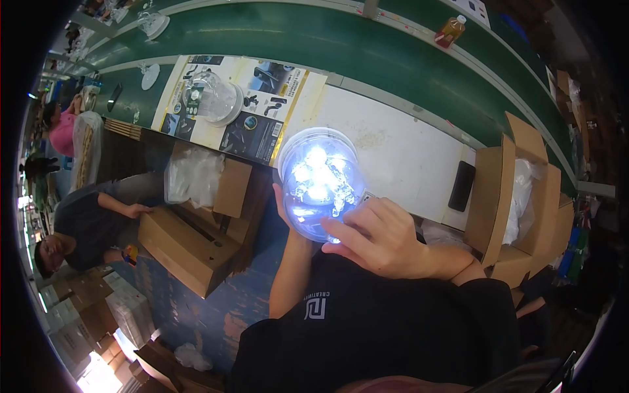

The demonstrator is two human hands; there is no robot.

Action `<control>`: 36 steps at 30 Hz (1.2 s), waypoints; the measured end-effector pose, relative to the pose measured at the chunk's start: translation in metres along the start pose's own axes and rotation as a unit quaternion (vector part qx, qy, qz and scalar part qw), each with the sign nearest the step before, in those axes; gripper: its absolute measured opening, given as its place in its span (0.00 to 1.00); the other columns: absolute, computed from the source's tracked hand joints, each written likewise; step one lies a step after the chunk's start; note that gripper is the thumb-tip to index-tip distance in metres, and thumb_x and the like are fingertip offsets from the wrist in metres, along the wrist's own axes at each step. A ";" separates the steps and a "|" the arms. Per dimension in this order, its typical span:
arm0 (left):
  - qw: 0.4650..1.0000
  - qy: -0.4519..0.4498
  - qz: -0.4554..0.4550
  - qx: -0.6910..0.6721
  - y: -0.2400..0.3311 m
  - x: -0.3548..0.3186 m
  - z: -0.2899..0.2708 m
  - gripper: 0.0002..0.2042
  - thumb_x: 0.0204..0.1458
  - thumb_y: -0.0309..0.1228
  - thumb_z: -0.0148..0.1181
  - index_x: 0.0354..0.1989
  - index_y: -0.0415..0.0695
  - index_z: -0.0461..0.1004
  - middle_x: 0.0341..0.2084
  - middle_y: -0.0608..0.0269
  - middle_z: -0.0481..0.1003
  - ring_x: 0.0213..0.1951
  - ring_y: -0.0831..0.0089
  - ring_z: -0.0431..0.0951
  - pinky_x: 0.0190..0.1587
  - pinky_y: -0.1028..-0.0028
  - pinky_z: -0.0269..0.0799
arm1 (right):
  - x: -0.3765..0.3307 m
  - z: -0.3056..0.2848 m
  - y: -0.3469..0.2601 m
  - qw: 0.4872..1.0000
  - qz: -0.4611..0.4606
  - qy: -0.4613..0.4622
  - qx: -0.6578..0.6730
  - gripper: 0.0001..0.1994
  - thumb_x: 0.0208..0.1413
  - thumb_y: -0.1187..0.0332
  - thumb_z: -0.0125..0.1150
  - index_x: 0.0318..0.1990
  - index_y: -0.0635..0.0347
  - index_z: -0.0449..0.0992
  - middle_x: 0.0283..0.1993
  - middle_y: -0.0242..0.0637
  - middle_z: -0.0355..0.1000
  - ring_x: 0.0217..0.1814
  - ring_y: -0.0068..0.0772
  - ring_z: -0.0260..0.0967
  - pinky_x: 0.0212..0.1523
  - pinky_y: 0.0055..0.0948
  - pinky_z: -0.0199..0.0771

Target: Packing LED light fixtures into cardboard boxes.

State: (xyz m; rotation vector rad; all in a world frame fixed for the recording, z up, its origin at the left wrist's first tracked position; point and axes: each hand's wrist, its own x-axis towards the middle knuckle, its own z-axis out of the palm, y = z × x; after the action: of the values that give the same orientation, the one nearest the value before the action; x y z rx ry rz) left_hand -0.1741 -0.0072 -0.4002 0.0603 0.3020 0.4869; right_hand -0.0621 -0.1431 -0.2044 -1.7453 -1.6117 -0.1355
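Observation:
A clear dome lamp, lit bright white inside, is held up in front of my chest at the worktable's near edge. My left hand grips it from the left and underneath, most of its fingers hidden behind the lamp. Curled against the lamp's lower right side are the fingers of my right hand, thumb and forefinger close together on its surface. A small pale tag shows beside the right knuckles. Glare hides much of the lamp's inside. Another clear dome, unlit, lies on the printed cardboard sheet to the left.
A dark phone lies on the white tabletop, near an open carton with plastic bags. Beyond runs a green conveyor belt; a drink bottle stands past it. At left, a co-worker handles a cardboard box.

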 end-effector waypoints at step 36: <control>0.645 -0.200 0.150 0.722 0.017 -0.009 0.060 0.46 0.55 0.41 0.63 0.72 0.29 0.41 0.72 0.32 0.43 0.74 0.40 0.43 0.73 0.56 0.42 | -0.038 0.000 0.167 0.878 0.367 0.179 0.252 0.10 0.67 0.70 0.52 0.50 0.63 0.76 0.41 0.32 0.69 0.45 0.23 0.66 0.49 0.23 0.67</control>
State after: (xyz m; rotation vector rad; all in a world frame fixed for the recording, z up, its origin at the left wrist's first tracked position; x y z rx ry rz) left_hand -0.1714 0.0044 -0.3388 1.8195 0.1694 0.4304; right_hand 0.0801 -0.1627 -0.2986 -1.6597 -0.5701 0.2898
